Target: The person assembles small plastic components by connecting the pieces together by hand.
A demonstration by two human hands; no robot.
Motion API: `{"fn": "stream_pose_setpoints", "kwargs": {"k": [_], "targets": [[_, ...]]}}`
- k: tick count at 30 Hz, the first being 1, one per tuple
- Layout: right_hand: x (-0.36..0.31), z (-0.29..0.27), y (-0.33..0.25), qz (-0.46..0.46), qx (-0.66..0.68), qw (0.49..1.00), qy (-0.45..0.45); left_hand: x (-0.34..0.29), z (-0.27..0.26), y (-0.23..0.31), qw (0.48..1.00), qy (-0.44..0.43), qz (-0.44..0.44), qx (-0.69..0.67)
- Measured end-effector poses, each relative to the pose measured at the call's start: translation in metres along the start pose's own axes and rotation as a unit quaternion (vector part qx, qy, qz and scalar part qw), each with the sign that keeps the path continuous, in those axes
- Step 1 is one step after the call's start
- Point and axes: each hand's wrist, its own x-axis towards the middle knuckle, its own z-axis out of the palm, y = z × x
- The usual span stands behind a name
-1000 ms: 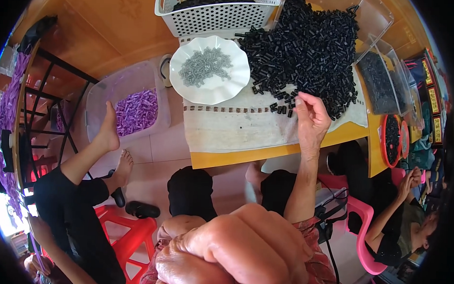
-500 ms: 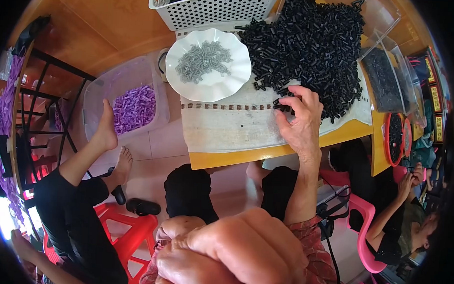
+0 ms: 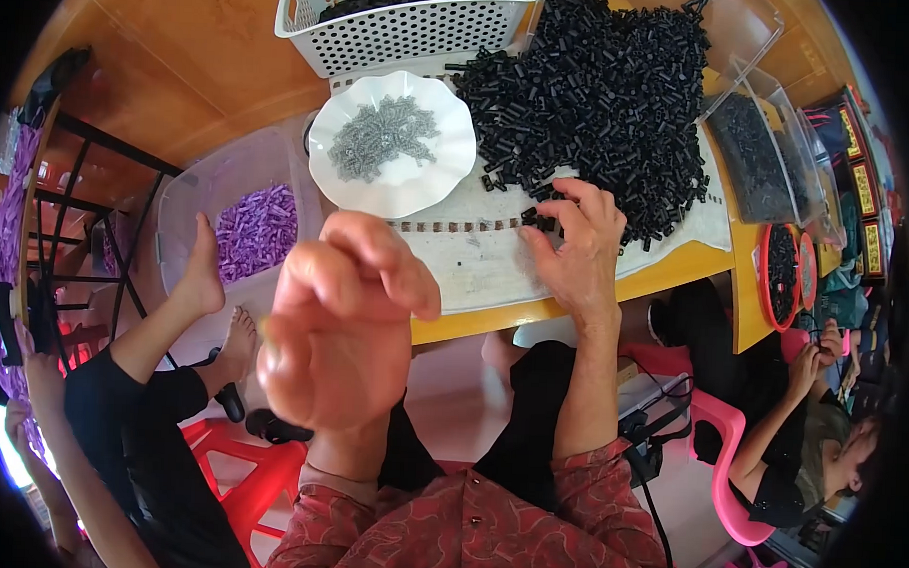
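My left hand (image 3: 348, 315) is raised close to the camera, left of centre, palm in view. Its fingers are loosely curled and apart, with nothing seen in them. At the front edge of a heap of small black tube-like pieces (image 3: 601, 109), my right hand (image 3: 586, 251) rests with bent, spread fingers. A few loose black pieces lie between its thumb and fingertips; none is plainly gripped. A white scalloped plate (image 3: 449, 164) stands on the cloth (image 3: 475, 270) left of the heap, bearing small clear-grey pieces (image 3: 385, 136).
Behind the plate is a white perforated basket (image 3: 413, 42). Clear bins (image 3: 759, 154) stand at right, near a red-rimmed round tray (image 3: 778, 275). A plastic tub (image 3: 187, 195) with purple pieces (image 3: 258, 232) sits at left. Other people sit on both sides, beside a red stool (image 3: 268, 478).
My left hand has moved forward and left from the bottom centre, its fist loosening into parted fingers. The right hand stays by the heap's edge. The whole view has shifted slightly.
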Motion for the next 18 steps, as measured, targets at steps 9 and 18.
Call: {"fn": "stream_pose_setpoints", "kwargs": {"k": [9, 18], "targets": [[0.003, 0.0, -0.004, -0.034, -0.014, 0.999, -0.015, 0.003, -0.033, -0.033, 0.982, 0.08, 0.001, 0.173], [0.004, 0.0, -0.004, -0.029, -0.008, 1.0, 0.003, -0.001, -0.049, -0.051, 0.83, 0.078, -0.138, 0.536]]}}
